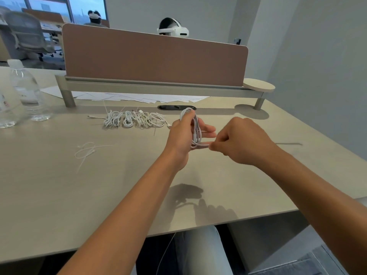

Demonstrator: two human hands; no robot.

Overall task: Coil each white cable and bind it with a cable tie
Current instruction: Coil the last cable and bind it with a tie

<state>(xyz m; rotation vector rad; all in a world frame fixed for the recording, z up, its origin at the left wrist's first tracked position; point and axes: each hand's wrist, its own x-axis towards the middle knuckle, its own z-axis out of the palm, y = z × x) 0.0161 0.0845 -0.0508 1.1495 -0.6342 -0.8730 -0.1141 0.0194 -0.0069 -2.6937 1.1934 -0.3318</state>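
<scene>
Meanwhile left hand [181, 133] grips one coiled cable [195, 130]; right hand [238, 141] pinches its end.

The near part of the table [119, 205] lies bare from its front edge up to the hands, so an arm can pass there freely. The left hand [179, 135] and the right hand [241, 141] are raised close together over the middle, and they block the way between them. Behind them a row of coiled cables [135, 120] lies across the table, near the divider rail [158, 88], which closes the far side. On the left, loose cable ties [87, 151] lie flat, and water bottles [29, 92] stand upright at the far left. The right side of the table is open up to its edge.
</scene>
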